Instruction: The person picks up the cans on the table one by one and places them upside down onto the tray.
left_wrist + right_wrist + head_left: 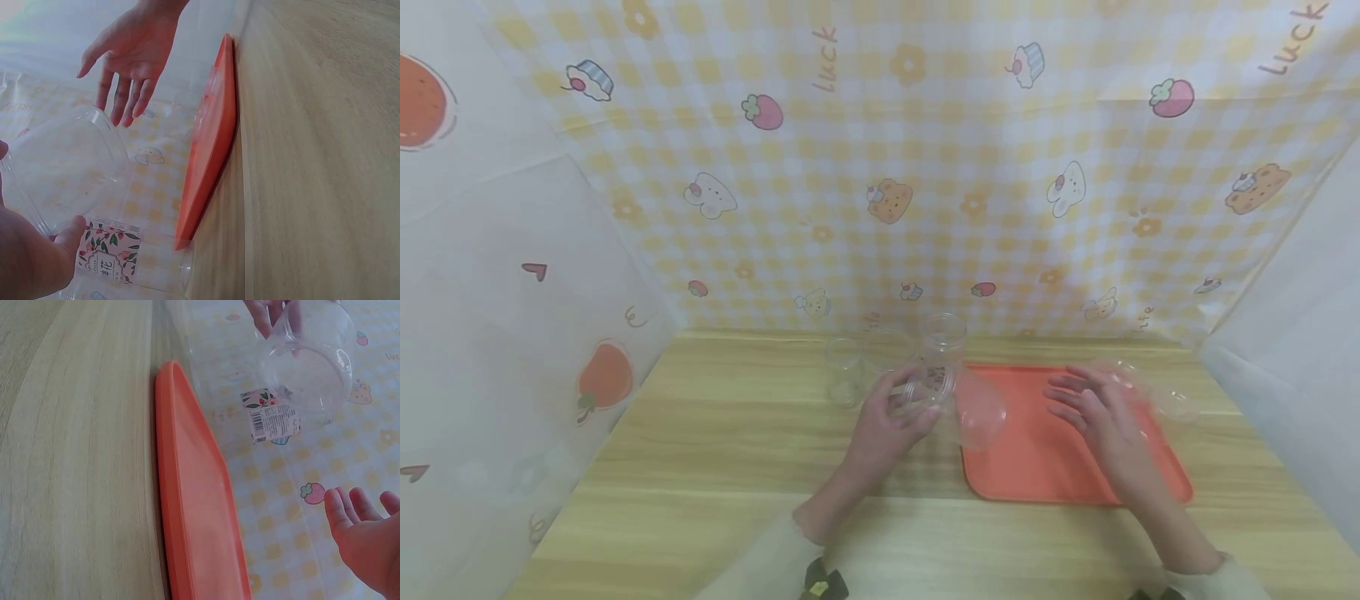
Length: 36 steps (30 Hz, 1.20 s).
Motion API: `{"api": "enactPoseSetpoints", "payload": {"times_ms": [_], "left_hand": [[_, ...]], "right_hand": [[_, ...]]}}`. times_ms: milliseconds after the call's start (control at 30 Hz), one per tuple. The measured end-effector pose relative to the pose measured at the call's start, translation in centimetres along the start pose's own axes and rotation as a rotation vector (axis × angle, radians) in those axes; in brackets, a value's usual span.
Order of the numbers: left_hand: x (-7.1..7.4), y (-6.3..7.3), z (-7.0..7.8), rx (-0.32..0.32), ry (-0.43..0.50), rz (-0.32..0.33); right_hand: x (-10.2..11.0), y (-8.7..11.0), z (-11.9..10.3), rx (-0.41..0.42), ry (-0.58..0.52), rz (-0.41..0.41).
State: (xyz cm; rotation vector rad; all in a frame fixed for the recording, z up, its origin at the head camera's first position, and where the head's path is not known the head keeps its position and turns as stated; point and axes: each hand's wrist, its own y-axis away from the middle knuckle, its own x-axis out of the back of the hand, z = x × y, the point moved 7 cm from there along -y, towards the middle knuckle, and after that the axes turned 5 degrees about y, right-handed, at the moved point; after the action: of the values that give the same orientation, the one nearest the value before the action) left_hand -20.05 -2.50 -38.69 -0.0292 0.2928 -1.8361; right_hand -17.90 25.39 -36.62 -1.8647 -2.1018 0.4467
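Note:
My left hand (880, 429) grips a clear plastic jar (981, 414) near one end, tilted so its round base points toward the tray. In the left wrist view the jar (69, 165) is see-through, and my thumb presses against its edge. My right hand (1101, 425) hovers above the right half of an orange tray (1030, 467), holding nothing. Its fingers (337, 509) are spread and nearly straight, apart from the jar. Behind the gripped jar stands another clear jar with a pink floral label (109, 253).
Several clear plastic jars (844, 375) stand at the back of the wooden table (715, 450), left of the tray. Clear plastic pieces (1176, 404) lie at the tray's right edge. A checked yellow cloth (850, 250) hangs behind the table, with white sheets at both sides.

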Motion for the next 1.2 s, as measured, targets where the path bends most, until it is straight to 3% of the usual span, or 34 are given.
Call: {"api": "enactPoseSetpoints", "payload": {"times_ms": [367,667,967,1200], "left_hand": [[-0.3,-0.1,-0.1,0.003,0.017,0.016],[-0.7,-0.3,0.1,-0.035,0.044,0.017],[-0.6,-0.2,0.0,-0.010,0.042,0.057],[-0.6,-0.3,-0.2,-0.025,0.075,0.052]], "right_hand": [[-0.4,-0.1,0.1,-0.003,-0.018,0.009],[-0.9,-0.1,0.3,-0.030,-0.054,0.022],[-1.4,-0.3,0.7,-0.050,-0.067,0.019],[-1.8,-0.4,0.8,-0.064,-0.059,0.019]]}}
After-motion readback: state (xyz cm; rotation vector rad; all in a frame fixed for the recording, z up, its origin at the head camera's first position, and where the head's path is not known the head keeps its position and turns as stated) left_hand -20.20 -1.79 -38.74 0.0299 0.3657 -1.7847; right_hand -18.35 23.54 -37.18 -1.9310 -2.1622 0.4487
